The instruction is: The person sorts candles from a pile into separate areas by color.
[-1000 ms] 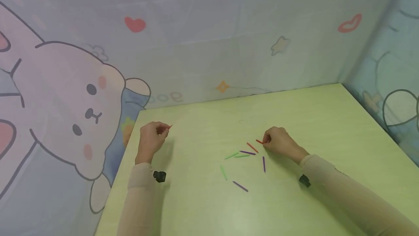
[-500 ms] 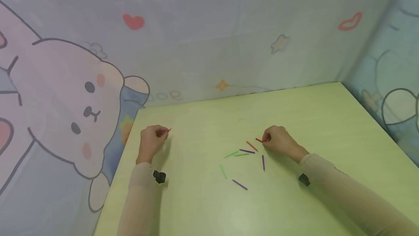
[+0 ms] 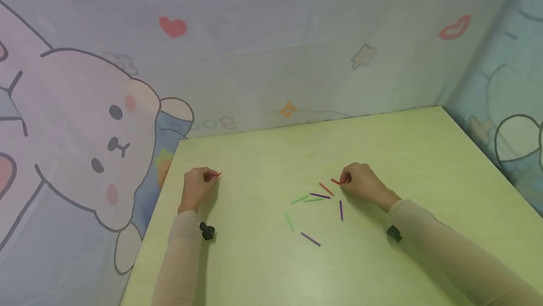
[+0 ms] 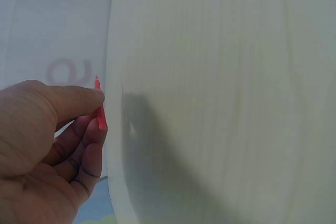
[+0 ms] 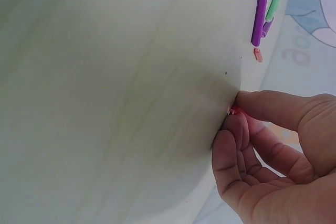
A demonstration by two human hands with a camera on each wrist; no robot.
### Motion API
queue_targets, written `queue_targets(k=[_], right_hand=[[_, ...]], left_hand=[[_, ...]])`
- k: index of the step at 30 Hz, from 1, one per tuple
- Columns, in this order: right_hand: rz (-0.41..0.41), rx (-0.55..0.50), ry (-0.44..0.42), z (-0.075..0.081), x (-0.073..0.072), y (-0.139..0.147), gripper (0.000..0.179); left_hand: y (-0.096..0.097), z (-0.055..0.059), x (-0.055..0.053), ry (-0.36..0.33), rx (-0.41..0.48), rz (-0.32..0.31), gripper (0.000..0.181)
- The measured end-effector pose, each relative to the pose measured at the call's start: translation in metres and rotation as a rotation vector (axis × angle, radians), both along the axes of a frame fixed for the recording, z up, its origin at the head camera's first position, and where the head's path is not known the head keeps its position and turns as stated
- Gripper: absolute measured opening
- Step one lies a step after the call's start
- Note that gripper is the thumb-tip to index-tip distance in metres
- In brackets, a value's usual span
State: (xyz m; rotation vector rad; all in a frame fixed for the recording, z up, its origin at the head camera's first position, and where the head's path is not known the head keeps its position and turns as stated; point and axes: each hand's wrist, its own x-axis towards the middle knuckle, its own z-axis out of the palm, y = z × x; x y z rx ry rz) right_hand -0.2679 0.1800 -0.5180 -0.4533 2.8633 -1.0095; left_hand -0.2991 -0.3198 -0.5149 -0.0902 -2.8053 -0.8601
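At the left of the table in the head view, my left hand [image 3: 196,189] pinches a thin red stick [image 4: 101,113] between thumb and forefinger. Its narrow tip points up in the left wrist view. To the right, my right hand [image 3: 361,184] is low at the tabletop, holding another red stick [image 3: 335,181] by one end. Most of that stick is hidden by the fingers in the right wrist view. Beside this hand lies a loose red stick [image 3: 326,189], close to a purple stick [image 3: 320,195].
Scattered on the yellow-green table [image 3: 254,249] are more purple sticks, one upright in view [image 3: 341,211] and one nearer [image 3: 310,239]. Green sticks [image 3: 289,221] lie left of them. A printed cloth [image 3: 254,61] hangs behind the table's back edge.
My left hand has come down a little toward the tabletop, with the red stick still pinched. The right hand keeps its place, and the loose sticks lie as before.
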Motion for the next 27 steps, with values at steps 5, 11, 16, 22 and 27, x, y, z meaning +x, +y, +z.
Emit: queue_targets(k=[5,11,16,22,27], right_hand=[[0.004,-0.002,0.008,0.0,0.0,-0.001,0.009],[0.009,-0.006,0.008,0.0,0.0,-0.002,0.01],[0.005,-0.007,0.0,-0.002,0.001,-0.002,0.01],[0.001,0.004,0.004,-0.001,-0.001,0.0,0.011],[0.001,0.011,0.009,0.0,0.001,-0.001,0.01]], left_hand=[[-0.001,-0.003,0.0,-0.009,0.003,-0.001,0.012],[0.0,-0.006,-0.001,-0.014,-0.008,0.004,0.011],[0.001,-0.013,0.001,-0.059,-0.005,0.008,0.011],[0.002,-0.013,0.001,-0.063,0.007,0.017,0.013],[0.003,-0.014,0.0,-0.077,0.02,0.03,0.013]])
